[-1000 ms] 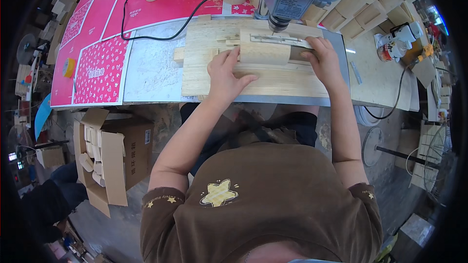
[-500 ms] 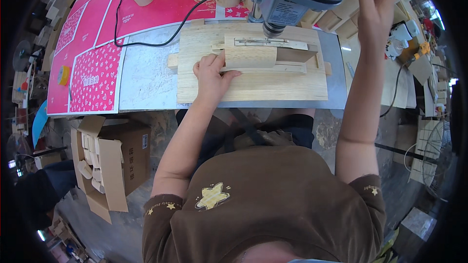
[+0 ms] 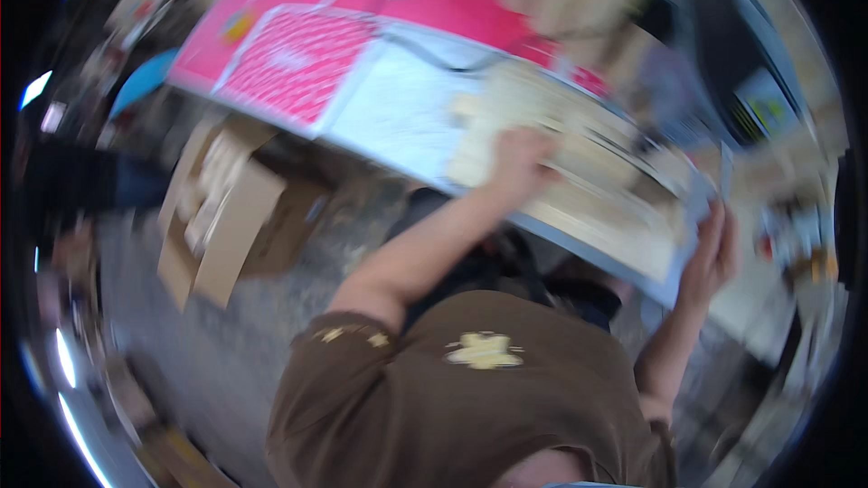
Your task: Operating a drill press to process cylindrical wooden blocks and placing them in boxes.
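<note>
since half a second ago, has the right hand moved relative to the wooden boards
Yes. The right hand has come down from high beside the drill press to the near right edge of the wooden boards.

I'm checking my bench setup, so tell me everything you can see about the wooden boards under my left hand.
The wooden boards are pale, unfinished-looking timber, several flat pieces stacked or laid side by side on a light grey sheet on the workbench. The picture is blurred by motion, so grain, joints and exact count cannot be told. The stack lies flat and appears slanted across the frame. The left hand rests palm down on its near left part. The right hand is at the stack's right end, at the sheet's edge; whether it touches the wood is unclear.
</note>
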A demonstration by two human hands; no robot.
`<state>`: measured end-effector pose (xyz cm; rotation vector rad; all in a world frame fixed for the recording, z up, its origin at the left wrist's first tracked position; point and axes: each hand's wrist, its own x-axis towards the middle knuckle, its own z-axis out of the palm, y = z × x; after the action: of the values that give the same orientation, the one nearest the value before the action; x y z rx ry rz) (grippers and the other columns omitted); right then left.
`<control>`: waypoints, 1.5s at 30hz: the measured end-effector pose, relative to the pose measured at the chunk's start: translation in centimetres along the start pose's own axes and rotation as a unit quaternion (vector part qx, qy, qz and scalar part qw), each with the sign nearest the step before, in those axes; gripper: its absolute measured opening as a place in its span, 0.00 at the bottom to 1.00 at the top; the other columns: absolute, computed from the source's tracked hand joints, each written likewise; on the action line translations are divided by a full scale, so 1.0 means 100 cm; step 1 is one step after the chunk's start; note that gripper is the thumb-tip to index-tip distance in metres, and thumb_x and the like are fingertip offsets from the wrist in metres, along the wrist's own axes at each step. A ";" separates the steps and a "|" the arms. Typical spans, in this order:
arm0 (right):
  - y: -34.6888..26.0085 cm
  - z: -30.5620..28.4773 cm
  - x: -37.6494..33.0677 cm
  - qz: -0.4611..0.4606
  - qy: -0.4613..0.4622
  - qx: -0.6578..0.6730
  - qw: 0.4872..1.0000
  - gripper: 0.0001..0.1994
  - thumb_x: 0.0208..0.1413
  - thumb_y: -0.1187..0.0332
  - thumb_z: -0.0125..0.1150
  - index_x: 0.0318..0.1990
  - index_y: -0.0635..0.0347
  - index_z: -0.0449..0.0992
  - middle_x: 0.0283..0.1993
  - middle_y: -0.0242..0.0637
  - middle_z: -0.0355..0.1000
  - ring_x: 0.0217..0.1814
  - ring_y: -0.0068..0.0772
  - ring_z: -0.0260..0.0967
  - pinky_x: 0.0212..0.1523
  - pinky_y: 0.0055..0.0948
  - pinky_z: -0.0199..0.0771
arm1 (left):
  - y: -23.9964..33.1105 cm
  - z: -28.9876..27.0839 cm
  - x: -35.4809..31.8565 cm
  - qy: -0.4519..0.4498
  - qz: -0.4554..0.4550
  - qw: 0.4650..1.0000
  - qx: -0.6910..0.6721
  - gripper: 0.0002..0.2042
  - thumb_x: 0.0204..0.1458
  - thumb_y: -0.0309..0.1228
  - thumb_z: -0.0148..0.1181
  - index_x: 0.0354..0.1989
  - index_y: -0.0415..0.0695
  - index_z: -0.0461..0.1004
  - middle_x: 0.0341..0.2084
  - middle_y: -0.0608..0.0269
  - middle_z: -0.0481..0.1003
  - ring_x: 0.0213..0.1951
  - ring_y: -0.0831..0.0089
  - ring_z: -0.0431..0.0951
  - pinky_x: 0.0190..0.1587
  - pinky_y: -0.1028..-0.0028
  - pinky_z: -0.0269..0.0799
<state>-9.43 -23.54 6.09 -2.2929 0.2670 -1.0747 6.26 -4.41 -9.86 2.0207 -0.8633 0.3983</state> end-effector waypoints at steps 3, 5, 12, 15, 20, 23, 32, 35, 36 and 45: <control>0.034 0.034 -0.018 -0.088 -0.002 0.020 0.996 0.07 0.58 0.76 0.48 0.39 0.70 0.71 0.32 0.38 0.68 0.30 0.26 0.63 0.32 0.22 0.64 | 0.006 0.003 -0.001 -0.036 -0.030 0.998 0.046 0.25 0.19 0.41 0.71 0.32 0.50 0.72 0.29 0.68 0.68 0.38 0.64 0.67 0.40 0.61 0.55; 0.054 0.046 -0.023 -0.060 0.039 0.033 0.997 0.06 0.58 0.76 0.49 0.39 0.70 0.71 0.31 0.39 0.67 0.31 0.28 0.64 0.34 0.24 0.64 | 0.010 0.003 -0.001 -0.025 -0.039 0.998 0.052 0.31 0.20 0.42 0.71 0.41 0.52 0.72 0.30 0.68 0.68 0.40 0.64 0.66 0.42 0.61 0.54; 0.084 0.016 0.027 -0.117 0.061 0.018 0.991 0.11 0.61 0.70 0.46 0.42 0.70 0.70 0.35 0.41 0.68 0.36 0.29 0.64 0.37 0.25 0.65 | 0.007 -0.004 0.001 -0.052 -0.046 0.997 0.044 0.36 0.23 0.40 0.71 0.50 0.54 0.69 0.31 0.67 0.67 0.41 0.64 0.65 0.45 0.62 0.51; 0.088 -0.019 0.094 -0.056 0.039 -0.017 0.997 0.16 0.63 0.64 0.41 0.47 0.69 0.69 0.43 0.44 0.70 0.44 0.31 0.66 0.45 0.25 0.65 | 0.011 0.002 0.002 -0.086 -0.053 0.995 0.027 0.36 0.23 0.39 0.71 0.51 0.52 0.68 0.33 0.65 0.66 0.42 0.64 0.65 0.46 0.62 0.51; 0.093 -0.004 0.206 -0.032 -0.053 -0.008 0.998 0.21 0.63 0.57 0.40 0.47 0.69 0.68 0.43 0.39 0.69 0.43 0.27 0.64 0.45 0.22 0.62 | 0.031 0.024 0.004 -0.094 -0.019 0.995 0.001 0.40 0.26 0.39 0.70 0.56 0.50 0.63 0.35 0.64 0.66 0.43 0.64 0.64 0.49 0.59 0.51; 0.082 -0.004 0.193 -0.037 -0.055 -0.005 0.998 0.21 0.63 0.57 0.40 0.46 0.70 0.68 0.41 0.40 0.69 0.41 0.26 0.64 0.43 0.21 0.62 | 0.034 0.027 0.003 -0.098 -0.031 0.995 0.017 0.40 0.28 0.39 0.69 0.57 0.49 0.62 0.36 0.65 0.66 0.44 0.64 0.64 0.50 0.59 0.51; 0.010 -0.020 0.022 0.035 -0.098 -0.049 0.993 0.10 0.61 0.71 0.43 0.39 0.70 0.70 0.28 0.42 0.66 0.28 0.30 0.61 0.31 0.25 0.62 | 0.036 0.020 0.004 -0.122 -0.045 0.992 0.003 0.38 0.30 0.37 0.68 0.56 0.48 0.63 0.36 0.67 0.67 0.43 0.64 0.64 0.49 0.61 0.51; 0.019 0.016 -0.010 -0.043 -0.021 -0.015 0.999 0.09 0.60 0.74 0.43 0.38 0.72 0.69 0.29 0.44 0.64 0.29 0.35 0.61 0.32 0.29 0.62 | 0.037 0.018 0.005 -0.128 -0.050 0.990 -0.010 0.37 0.30 0.36 0.68 0.56 0.48 0.63 0.35 0.67 0.67 0.42 0.64 0.64 0.49 0.61 0.52; 0.026 0.027 -0.016 -0.126 0.024 0.004 0.992 0.09 0.60 0.75 0.43 0.38 0.73 0.69 0.30 0.45 0.64 0.30 0.38 0.61 0.33 0.30 0.62 | 0.037 0.018 0.005 -0.132 -0.054 0.990 -0.015 0.36 0.30 0.36 0.68 0.55 0.48 0.64 0.34 0.67 0.68 0.42 0.64 0.64 0.49 0.61 0.52; 0.050 0.030 -0.010 -0.197 0.037 0.030 0.979 0.07 0.58 0.77 0.45 0.38 0.74 0.68 0.30 0.47 0.65 0.30 0.40 0.62 0.33 0.29 0.63 | 0.038 0.017 0.005 -0.121 -0.052 0.991 -0.018 0.37 0.30 0.35 0.68 0.55 0.49 0.64 0.35 0.67 0.67 0.42 0.64 0.64 0.49 0.61 0.52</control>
<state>-7.54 -25.87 1.05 -2.3086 -0.1995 -1.3423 3.87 -7.45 -8.30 2.0983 -0.8983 0.0791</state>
